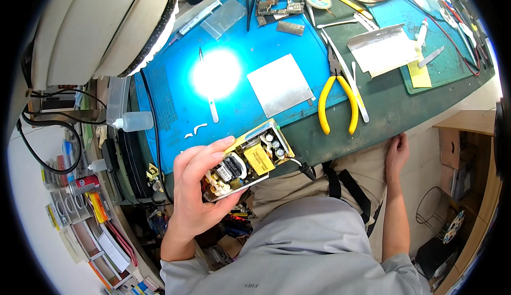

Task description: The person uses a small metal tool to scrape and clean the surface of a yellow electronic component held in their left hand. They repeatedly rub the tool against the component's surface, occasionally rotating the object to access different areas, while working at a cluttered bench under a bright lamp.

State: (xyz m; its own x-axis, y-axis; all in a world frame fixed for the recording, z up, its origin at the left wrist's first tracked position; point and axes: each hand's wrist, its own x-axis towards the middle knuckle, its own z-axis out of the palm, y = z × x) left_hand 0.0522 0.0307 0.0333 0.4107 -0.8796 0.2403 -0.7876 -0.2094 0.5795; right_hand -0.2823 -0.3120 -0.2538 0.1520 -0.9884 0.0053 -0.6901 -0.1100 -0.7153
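Observation:
My left hand [199, 180] is closed round an opened power adapter [247, 159], held tilted just past the near edge of the bench. Its circuit board shows a yellow-wrapped transformer, capacitors and a coil; a black cable end [307, 171] sticks out on its right. My right hand [397, 156] rests low at the right by my knee, away from the bench, with nothing visible in it. A flat silver metal plate [281, 85] lies on the blue mat beyond the adapter. Yellow-handled pliers [338, 100] lie right of the plate.
A bright lamp [106, 23] hangs over the blue mat [175, 130] at the upper left, its glare covering part of a scalpel-like tool [213, 111]. A plastic bottle [134, 121] is at the left. A bent metal cover [383, 50] and tweezers [250, 7] lie farther back.

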